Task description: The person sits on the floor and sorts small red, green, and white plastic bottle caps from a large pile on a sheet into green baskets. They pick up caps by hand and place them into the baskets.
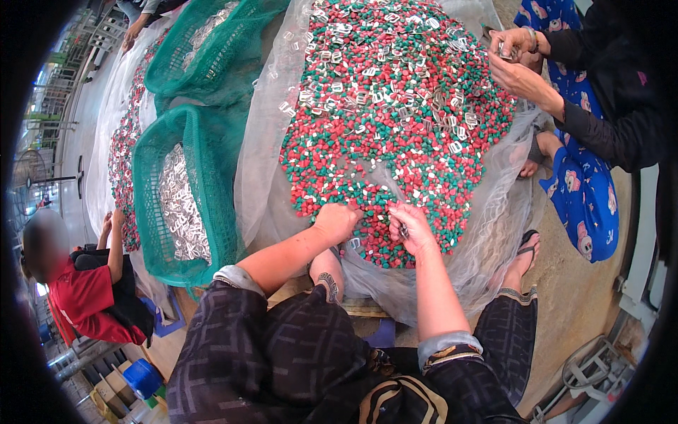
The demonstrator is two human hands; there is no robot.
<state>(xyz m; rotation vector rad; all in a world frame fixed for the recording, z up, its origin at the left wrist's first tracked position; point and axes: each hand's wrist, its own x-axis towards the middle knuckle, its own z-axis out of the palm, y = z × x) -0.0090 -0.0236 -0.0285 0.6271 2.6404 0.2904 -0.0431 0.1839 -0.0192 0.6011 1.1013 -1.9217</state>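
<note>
My left hand is closed at the near edge of a wide heap of small red, green and white chips. Whatever its fingers may hold is hidden. Just to its right, my right hand is curled around a few metal buckles, dark and shiny between thumb and palm. Many flat silver buckles lie scattered over the heap, mostly toward its far and right parts. One loose buckle rests just below my left hand.
Translucent netting lies under the heap. On the left stands a green basket lined with mesh, with silver buckles inside; a second green basket is behind it. Another person's hands hold metal pieces at the right. A person in red sits left.
</note>
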